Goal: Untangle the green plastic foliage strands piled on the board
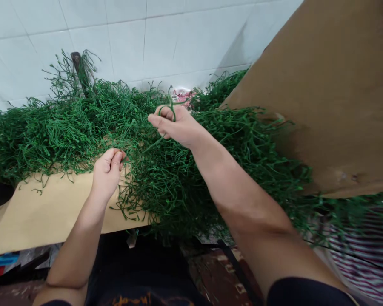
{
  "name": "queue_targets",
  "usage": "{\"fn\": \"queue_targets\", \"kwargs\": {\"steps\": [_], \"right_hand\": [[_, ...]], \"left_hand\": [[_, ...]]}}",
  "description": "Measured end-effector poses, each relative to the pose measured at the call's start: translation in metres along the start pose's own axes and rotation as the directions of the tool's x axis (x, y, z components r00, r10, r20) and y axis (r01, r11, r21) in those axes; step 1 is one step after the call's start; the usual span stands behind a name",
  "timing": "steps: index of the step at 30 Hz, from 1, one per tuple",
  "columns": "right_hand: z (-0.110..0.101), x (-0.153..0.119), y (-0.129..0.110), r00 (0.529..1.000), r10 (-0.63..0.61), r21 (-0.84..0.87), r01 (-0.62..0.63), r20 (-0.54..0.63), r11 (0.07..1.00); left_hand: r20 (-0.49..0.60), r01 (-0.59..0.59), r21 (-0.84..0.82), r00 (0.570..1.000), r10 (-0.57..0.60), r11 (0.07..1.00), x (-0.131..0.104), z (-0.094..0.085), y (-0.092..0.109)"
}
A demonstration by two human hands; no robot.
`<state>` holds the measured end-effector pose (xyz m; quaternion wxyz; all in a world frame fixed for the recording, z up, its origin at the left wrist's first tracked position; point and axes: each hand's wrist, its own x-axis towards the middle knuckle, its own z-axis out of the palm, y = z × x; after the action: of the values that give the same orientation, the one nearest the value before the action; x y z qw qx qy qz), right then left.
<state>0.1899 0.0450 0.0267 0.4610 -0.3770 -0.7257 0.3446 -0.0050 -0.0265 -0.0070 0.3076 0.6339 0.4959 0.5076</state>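
My right hand (175, 121) is closed around a thin green stem (172, 104), whose forked end sticks up and curls above the fingers. It is raised over a thick pile of green stems (175, 182) with small knobbed tips, which look like artificial foliage. Lower and to the left, my left hand (108, 168) pinches thumb against fingers at the edge of the pile. Green strands pass by its fingertips, but what lies between them is too small to make out. A second heap of the same stems (67, 127) spreads along the wall on the left.
Under the stems lies a tan cardboard sheet (60, 208). A large brown cardboard panel (332, 97) leans at the right. White wall tiles (124, 46) stand behind, with a dark upright post (78, 70) before them. Striped cloth (364, 255) is at the lower right.
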Motion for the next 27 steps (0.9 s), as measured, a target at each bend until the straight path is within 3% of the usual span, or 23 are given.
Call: {"fn": "queue_targets", "kwargs": {"steps": [4,8,15,22,27], "right_hand": [[0.014,-0.013,-0.009,0.982,0.083,0.13,-0.106,0.169,0.986],[0.023,-0.012,-0.006,0.974,0.142,0.223,-0.18,0.176,0.958],[0.037,-0.009,-0.015,0.955,0.123,0.268,-0.198,0.271,0.943],[0.046,-0.004,-0.007,0.961,0.187,0.367,-0.252,0.204,0.895],[0.046,-0.001,-0.003,0.971,0.211,0.432,-0.24,0.115,0.869]], "left_hand": [[-0.012,-0.025,0.027,1.0,0.025,0.999,-0.001,-0.002,-0.006],[0.032,-0.04,0.05,0.999,0.039,0.998,-0.002,0.001,-0.009],[0.079,-0.079,0.124,0.994,0.069,0.989,-0.003,0.005,-0.004],[0.119,-0.096,0.141,0.99,0.079,0.985,-0.005,0.003,-0.014],[0.119,-0.027,0.092,0.993,0.016,0.995,-0.008,0.002,-0.018]]}}
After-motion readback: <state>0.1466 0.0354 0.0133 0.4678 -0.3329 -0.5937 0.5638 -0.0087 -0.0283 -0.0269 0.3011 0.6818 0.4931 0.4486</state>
